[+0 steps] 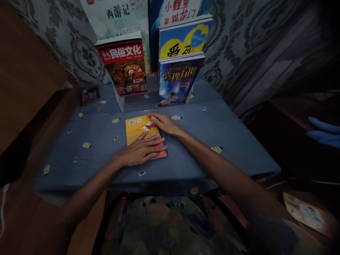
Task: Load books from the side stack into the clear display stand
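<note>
Yellow shading into coral, a thin paperback book [136, 130] lies flat near the middle of the desk [186, 159], a barcode showing at its upper left. The left hand [142, 150] rests palm down across its lower half, fingers spread and nearly straight, gripping nothing. The right hand [164, 124] is loosely extended, its fingertips at the book's upper right corner — whether they pinch that edge, I cannot tell.

The step in hand seems to be steadying or squaring the book; lifting it would call for easing fingertips beneath an edge, while turning it could be done by sliding it under both palms.

Just beyond stands a clear plastic display stand [138, 102], carrying a red-topped book with a mask picture [126, 67] and a dark blue book with gold lettering [179, 79]. Behind these rise a blue-and-yellow book [183, 39] and a tall pale-green book [119, 17]. Blue-grey cloth printed with pineapples [66, 152] covers the desk.
</note>
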Tool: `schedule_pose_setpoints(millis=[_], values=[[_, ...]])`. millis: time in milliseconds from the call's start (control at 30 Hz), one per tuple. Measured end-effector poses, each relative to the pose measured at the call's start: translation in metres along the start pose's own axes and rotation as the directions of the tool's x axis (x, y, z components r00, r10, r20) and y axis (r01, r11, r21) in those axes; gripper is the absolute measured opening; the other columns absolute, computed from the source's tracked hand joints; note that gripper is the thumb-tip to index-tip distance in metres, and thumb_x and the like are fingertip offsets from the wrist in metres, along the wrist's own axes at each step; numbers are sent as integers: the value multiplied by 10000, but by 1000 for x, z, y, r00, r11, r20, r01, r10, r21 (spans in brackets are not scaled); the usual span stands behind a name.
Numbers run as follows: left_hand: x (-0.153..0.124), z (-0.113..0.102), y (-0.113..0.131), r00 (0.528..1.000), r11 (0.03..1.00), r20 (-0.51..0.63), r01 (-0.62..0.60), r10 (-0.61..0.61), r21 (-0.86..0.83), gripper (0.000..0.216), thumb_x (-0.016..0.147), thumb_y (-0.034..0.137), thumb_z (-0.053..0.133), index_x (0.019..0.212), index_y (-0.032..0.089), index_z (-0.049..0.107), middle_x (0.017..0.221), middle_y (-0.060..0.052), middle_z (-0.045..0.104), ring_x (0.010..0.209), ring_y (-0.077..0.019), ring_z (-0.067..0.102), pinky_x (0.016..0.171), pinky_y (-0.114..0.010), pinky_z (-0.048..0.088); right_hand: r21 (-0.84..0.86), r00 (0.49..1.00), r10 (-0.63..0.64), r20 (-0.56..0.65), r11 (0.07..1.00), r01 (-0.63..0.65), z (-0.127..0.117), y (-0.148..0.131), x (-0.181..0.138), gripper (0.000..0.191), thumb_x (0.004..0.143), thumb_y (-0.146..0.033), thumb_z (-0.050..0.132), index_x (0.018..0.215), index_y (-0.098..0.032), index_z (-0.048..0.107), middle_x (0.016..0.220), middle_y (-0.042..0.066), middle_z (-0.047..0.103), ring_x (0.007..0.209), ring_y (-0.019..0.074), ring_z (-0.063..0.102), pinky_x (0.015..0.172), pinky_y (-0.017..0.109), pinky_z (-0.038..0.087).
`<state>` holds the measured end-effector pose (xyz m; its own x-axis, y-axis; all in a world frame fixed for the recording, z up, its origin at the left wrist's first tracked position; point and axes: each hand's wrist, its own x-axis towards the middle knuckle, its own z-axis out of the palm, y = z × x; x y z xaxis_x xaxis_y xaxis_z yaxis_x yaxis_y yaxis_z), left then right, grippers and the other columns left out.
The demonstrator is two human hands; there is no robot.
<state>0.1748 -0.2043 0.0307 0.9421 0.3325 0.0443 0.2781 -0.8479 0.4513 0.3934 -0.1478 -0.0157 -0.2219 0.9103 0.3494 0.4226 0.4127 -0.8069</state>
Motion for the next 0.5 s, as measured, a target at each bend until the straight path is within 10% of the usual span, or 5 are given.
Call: schedule_pose_setpoints(millis=[500], values=[[-3, -3, 4, 995, 984, 81, -77, 64, 158, 427, 1081, 403, 320, 1485, 384, 455, 1612, 40, 375, 1541, -176, 242, 1278, -501, 36, -52, 1000, 7, 23, 999, -6, 0, -4, -2, 540, 1041, -530, 324, 1335, -210, 644, 1388, 85, 653, 1318, 246, 576, 1159, 467, 392]])
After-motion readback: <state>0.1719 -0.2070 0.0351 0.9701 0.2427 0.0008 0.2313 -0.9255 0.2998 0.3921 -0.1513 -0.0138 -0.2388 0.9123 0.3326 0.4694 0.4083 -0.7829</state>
